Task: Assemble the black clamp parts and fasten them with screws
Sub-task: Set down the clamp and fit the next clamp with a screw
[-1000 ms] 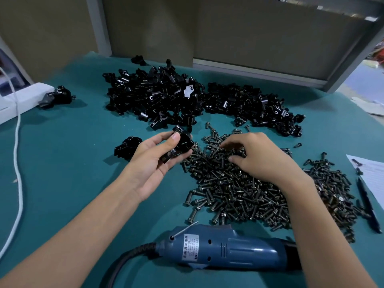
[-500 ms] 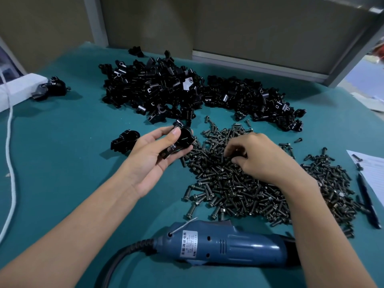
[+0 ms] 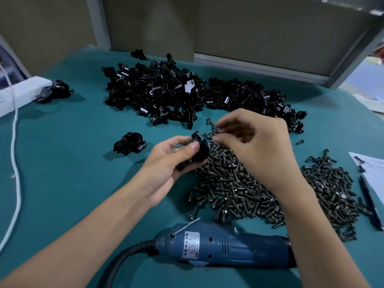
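Note:
My left hand grips a black clamp part between thumb and fingers, just left of the big heap of dark screws. My right hand is raised above that heap, its fingertips pinched on a small screw close to the top of the held clamp. A large pile of loose black clamp parts lies at the back of the green table. One put-together clamp sits alone left of my hands.
A blue electric screwdriver with a black cord lies at the near edge. A white cable and white box with another black clamp are at the left. Paper and a pen lie at the right.
My right hand has lifted off the screw heap with a screw pinched in its fingers and moved up toward the clamp. The left hand has kept its hold on the clamp.

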Motion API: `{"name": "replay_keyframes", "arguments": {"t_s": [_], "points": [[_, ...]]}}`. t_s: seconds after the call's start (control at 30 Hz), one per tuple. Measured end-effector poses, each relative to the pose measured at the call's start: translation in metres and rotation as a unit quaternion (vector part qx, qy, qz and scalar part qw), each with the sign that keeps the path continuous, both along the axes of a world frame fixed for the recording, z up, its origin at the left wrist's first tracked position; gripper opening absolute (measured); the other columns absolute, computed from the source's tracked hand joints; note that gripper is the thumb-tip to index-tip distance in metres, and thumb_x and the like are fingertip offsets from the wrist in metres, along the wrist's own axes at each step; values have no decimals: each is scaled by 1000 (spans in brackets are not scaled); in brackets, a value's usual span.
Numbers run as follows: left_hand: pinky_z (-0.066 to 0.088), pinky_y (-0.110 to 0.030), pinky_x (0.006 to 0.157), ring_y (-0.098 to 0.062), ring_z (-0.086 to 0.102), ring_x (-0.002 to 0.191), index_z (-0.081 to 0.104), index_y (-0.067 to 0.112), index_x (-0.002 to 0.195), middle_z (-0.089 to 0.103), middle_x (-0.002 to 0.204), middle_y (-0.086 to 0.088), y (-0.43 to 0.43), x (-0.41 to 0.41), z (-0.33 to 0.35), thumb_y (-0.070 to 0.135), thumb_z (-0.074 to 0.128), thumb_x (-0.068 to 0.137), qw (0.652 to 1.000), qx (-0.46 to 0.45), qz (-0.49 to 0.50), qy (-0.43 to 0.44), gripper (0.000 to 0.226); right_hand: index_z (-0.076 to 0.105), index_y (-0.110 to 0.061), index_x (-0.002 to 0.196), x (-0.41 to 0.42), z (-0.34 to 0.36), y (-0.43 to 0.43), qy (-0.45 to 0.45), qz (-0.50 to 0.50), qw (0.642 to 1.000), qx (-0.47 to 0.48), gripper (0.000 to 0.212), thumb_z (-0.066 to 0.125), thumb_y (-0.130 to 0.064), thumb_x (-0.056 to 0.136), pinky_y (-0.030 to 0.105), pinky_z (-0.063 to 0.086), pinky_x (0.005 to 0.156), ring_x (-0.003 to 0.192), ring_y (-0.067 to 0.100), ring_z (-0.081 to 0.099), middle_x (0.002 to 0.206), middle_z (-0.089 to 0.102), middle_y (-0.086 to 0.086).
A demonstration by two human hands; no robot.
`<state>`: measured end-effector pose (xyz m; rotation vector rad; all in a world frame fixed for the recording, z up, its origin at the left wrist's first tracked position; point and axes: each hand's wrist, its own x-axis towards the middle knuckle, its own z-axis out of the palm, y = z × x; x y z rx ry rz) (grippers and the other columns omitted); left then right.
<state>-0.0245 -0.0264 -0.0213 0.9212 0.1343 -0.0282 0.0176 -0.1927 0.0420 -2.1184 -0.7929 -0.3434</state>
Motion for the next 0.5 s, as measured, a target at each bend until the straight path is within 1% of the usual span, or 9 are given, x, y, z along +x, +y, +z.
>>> {"name": "replay_keyframes", "arguments": {"t_s": [0.07,0.1,0.17,0.23,0.33,0.5], "points": [[60,-29,77,-26,67,91,58,-7,115,72,97,-16,-3,-1,0,12,66,76,1000,0,-5,0,44,76,-11,85,-3,0,7,-61,-6,997,-42,7,79,-9,79,25,52,70,72,8,65,78,71,-5],[60,-29,77,-26,66,91,59,-6,113,71,93,-14,-3,-1,0,12,67,76,1000,0,-5,0,42,77,-10,84,-3,-1,9,-84,-9,995,-61,6,79,-8,79,28,51,71,73,9,64,79,71,-2],[61,-29,76,-26,65,89,61,-2,107,71,90,-13,-3,-1,0,12,67,75,1000,4,-5,-2,35,78,-6,86,-4,-5,13,-114,-16,989,-90,7,77,-4,80,30,51,74,78,17,63,85,69,5],[61,-29,77,-24,69,85,63,2,99,73,90,-12,-1,-2,-1,13,68,74,1000,16,-6,-10,28,79,-5,91,-4,-9,15,-134,-21,984,-112,12,74,1,82,31,52,74,80,22,64,89,67,8],[60,-28,75,-20,71,82,65,6,93,74,88,-11,0,-1,-1,13,69,73,999,31,-2,-24,21,79,-5,91,-3,-11,16,-133,-10,987,-92,12,73,2,83,25,50,72,77,19,63,87,68,8],[59,-27,74,-21,71,80,67,11,87,74,85,-9,2,0,-3,14,71,71,998,50,2,-42,17,79,-8,86,-2,-11,15,-108,-16,993,-55,10,74,0,82,15,47,72,76,11,63,82,70,4]]}}
